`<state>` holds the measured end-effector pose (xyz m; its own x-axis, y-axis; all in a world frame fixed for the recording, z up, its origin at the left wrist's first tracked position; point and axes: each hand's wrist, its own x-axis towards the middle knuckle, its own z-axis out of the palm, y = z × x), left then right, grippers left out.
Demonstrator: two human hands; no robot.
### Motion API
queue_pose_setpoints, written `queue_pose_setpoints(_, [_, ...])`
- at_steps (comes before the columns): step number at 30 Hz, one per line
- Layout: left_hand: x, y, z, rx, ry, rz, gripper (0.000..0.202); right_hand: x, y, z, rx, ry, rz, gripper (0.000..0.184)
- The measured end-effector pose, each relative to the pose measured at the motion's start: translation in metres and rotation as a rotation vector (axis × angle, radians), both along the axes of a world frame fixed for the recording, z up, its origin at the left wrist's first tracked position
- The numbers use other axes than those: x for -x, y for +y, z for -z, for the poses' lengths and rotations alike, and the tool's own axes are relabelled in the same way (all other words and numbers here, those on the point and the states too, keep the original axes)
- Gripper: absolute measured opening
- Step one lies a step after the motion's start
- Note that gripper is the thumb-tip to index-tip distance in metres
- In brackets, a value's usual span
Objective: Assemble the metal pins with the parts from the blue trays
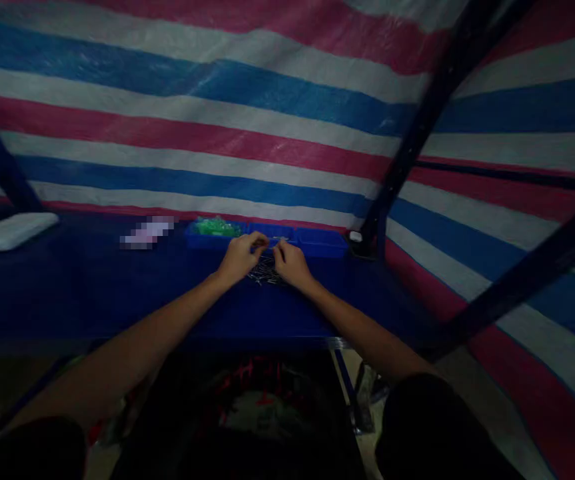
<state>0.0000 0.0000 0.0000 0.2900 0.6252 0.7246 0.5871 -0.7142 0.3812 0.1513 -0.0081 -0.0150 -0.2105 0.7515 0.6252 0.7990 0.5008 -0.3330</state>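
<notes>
Fingering thin metal pins (266,272) heaped on smooth blue bench (92,287).
Left hand (240,257), right hand (292,263): grips narrow, curled; blue plastic trays (320,243) just beyond.

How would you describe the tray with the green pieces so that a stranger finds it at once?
Find the dark blue table before the striped tarp. At its back edge, just beyond the left hand and right hand, stands a row of blue trays. The leftmost tray alone holds bright green pieces.
</notes>
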Motion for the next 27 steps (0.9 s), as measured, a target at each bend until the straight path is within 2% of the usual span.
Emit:
queue_pose_setpoints(4, [0.0006,0.0015,0.0041,-0.021,0.090,-0.016,0.013,0.0006,-0.0002,-0.0003,0.010,0.014,-0.007,0.019])
queue_pose_setpoints(14, [0.0014,0.0028,0.0068,-0.053,0.178,-0.007,0.011,0.0006,-0.0001,0.0021,-0.004,0.020,-0.032,0.019])
queue_pose_setpoints(19, [0.0008,0.0030,0.0066,0.040,0.056,0.033,0.013,0.0001,0.0011,0.0017,-0.009,0.013,-0.031,0.019])
queue_pose_setpoints(24, [-0.0031,0.0013,0.0076,0.129,-0.036,0.137,0.031,0.0021,-0.0009,0.0012,0.012,-0.012,-0.044,0.018])
queue_pose_setpoints(27, [-0.0065,0.0009,0.0068,0.117,-0.031,0.099,0.032,0.0031,-0.0026,-0.0005,0.031,-0.040,-0.004,0.018])
